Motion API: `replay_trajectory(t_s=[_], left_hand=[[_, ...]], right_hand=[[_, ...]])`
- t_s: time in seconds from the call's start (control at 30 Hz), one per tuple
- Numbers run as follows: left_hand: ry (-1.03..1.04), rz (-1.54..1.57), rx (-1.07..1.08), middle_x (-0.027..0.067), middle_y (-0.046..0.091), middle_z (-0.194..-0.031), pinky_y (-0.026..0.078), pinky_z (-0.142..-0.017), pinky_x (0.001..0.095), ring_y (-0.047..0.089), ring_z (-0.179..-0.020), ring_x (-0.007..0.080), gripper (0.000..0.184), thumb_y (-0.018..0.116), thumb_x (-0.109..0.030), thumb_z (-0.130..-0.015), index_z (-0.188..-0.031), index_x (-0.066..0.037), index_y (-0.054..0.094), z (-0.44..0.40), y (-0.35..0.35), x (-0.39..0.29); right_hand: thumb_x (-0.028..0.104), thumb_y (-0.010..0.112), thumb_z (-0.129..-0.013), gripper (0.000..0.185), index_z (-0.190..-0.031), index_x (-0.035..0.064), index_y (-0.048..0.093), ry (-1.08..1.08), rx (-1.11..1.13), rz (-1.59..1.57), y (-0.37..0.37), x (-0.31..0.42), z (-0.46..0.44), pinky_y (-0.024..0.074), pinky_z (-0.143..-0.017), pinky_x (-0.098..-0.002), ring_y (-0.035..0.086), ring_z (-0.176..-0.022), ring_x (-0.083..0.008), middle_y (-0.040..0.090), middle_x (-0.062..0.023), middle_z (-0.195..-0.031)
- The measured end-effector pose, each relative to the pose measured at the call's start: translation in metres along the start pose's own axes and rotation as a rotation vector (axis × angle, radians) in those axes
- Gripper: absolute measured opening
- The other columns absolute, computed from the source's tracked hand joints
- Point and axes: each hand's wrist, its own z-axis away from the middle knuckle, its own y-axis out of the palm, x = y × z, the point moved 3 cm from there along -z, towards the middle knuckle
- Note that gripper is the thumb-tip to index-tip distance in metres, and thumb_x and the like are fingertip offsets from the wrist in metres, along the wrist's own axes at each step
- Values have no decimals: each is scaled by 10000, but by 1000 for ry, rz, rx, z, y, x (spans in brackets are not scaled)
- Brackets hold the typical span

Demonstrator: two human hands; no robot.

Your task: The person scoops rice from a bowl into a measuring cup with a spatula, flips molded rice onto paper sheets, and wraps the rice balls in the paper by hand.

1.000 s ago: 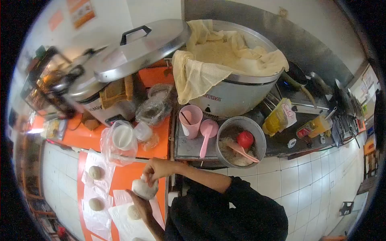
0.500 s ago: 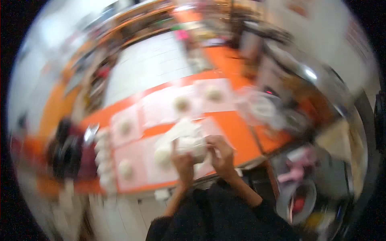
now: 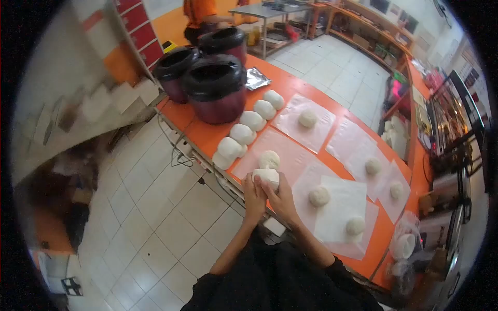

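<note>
Between both hands is a white dough ball (image 3: 266, 177), held above the table's near edge. My left hand (image 3: 252, 201) grips its left side, fingers wrapped round it. My right hand (image 3: 281, 201) closes on the right side, thumb across the front. Just beyond the held ball, a paler dough ball (image 3: 269, 158) rests on a pinkish clear plastic sheet (image 3: 290, 150). More dough balls lie on sheets to the right, among them one dough ball (image 3: 319, 196) beside a white sheet (image 3: 337, 207). A row of smooth white balls (image 3: 242, 133) stands to the left.
Several dark-red tubs with black rims (image 3: 213, 90) stand at the left end of the orange table (image 3: 295, 83), near a silver packet (image 3: 257, 79). A plastic bag with a white container (image 3: 404, 246) is at right. Another person (image 3: 199, 15) stands far back.
My view has swung left, bringing the tubs and the row of white balls nearer the middle. Both hands have moved left along the table with the white ball. The earlier frame is blurred.
</note>
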Motion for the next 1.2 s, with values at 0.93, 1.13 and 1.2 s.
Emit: replay_trajectory(t_s=[0.93, 1.13, 1.2], left_hand=[[35, -816, -262, 198, 281, -1335, 151, -1019, 595, 220, -1274, 396, 865, 676, -488, -727, -1353, -86, 234, -131, -45, 106], [594, -1029, -232, 202, 400, -1201, 179, -995, 567, 338, -1187, 374, 695, 647, -336, -797, -1317, -66, 273, -86, -38, 110], [551, -889, 21, 165, 521, -1065, 268, -962, 528, 434, -1110, 352, 538, 627, -234, -811, -1263, -88, 374, -52, -47, 158]], right_hand=[[507, 615, -776, 612, -1134, 21, 513, -177, 233, 820, -112, -219, -517, 409, -845, -448, 495, -1003, -338, 551, -239, -1017], [459, 494, -870, 497, -1124, 32, 522, -201, -116, 1042, -112, -220, -493, 381, -847, -467, 466, -1004, -369, 533, -218, -1064], [394, 468, -902, 423, -1104, 26, 524, -372, -310, 1000, -112, -177, -459, 387, -837, -452, 474, -1003, -351, 541, -190, -1056]])
